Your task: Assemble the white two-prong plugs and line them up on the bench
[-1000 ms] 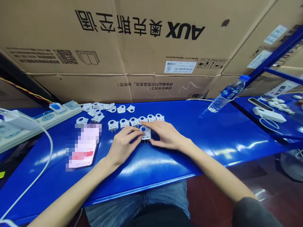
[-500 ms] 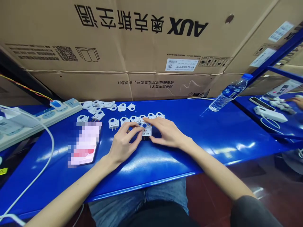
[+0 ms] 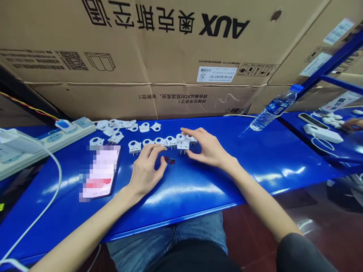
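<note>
The left hand is laid on the bench, fingers loosely spread, nothing pinched; the right hand is held over a plug in the row toward the far edge, fingers fanned, its thumb perhaps touching; two small dark red parts lie between the hands; these could be brushed aside by either wrist, and the row knocked askew by a careless sweep.
</note>
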Action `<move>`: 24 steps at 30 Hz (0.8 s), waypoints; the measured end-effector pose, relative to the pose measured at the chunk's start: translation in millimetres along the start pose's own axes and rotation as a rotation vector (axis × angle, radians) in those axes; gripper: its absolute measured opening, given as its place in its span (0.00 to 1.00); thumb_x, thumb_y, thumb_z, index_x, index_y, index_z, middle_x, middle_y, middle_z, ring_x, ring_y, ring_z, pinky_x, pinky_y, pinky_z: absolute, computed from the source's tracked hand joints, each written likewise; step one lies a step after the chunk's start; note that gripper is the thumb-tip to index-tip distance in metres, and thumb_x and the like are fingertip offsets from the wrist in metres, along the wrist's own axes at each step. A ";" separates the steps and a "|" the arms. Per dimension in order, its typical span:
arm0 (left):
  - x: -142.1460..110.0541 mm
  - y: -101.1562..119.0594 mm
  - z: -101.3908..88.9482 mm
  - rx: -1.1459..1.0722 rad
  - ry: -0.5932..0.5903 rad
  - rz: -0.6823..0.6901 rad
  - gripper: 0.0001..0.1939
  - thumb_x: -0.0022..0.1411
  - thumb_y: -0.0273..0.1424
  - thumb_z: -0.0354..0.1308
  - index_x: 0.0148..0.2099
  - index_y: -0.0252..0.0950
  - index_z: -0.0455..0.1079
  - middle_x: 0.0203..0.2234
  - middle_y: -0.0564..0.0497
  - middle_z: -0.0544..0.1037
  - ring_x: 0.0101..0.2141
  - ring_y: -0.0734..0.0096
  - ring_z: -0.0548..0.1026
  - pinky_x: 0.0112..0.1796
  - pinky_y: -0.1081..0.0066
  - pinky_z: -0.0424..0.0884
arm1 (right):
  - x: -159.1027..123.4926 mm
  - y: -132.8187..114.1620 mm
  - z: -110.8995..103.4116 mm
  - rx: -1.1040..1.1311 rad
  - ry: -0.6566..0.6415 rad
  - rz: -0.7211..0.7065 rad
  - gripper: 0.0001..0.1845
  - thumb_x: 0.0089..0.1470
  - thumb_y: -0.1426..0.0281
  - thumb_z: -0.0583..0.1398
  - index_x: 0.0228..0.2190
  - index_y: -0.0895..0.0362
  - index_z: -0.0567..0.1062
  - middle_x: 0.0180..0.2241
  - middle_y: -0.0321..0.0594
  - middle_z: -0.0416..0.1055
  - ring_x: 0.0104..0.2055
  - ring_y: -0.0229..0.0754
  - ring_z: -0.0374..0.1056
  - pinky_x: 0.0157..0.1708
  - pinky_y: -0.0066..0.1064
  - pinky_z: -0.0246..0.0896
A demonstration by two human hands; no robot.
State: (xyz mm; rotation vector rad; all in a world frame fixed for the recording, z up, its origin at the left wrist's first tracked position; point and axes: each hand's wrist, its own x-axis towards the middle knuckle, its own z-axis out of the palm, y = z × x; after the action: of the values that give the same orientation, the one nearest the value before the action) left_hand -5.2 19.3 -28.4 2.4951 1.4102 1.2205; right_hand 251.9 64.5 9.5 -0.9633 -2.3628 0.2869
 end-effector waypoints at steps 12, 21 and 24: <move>-2.5 -0.7 5.5 0.117 -0.311 0.142 0.12 0.72 0.33 0.52 0.53 0.38 0.71 0.48 0.42 0.75 0.47 0.55 0.73 0.46 0.57 0.71 | -19.9 80.6 -31.6 -0.045 -0.109 0.314 0.37 0.55 0.66 0.66 0.64 0.49 0.66 0.54 0.44 0.77 0.56 0.55 0.72 0.57 0.52 0.65; -2.2 -2.4 3.1 0.094 -0.346 0.111 0.10 0.73 0.32 0.51 0.50 0.38 0.72 0.47 0.43 0.76 0.48 0.55 0.72 0.45 0.58 0.70 | -19.3 80.2 -21.3 -0.072 -0.208 0.308 0.37 0.54 0.71 0.63 0.65 0.51 0.66 0.57 0.42 0.75 0.59 0.55 0.68 0.59 0.53 0.63; -2.4 -1.8 2.5 0.083 -0.341 0.106 0.11 0.73 0.32 0.50 0.49 0.38 0.73 0.47 0.43 0.76 0.48 0.55 0.72 0.45 0.57 0.69 | -18.7 78.0 -19.6 -0.064 -0.212 0.291 0.38 0.53 0.72 0.62 0.65 0.51 0.65 0.59 0.42 0.74 0.60 0.56 0.67 0.60 0.53 0.63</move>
State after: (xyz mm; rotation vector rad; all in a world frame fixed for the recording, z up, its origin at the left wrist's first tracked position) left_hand -5.5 19.4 -32.3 2.6976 1.2806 0.7114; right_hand 318.9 107.2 -13.1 -1.3705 -2.4281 0.4471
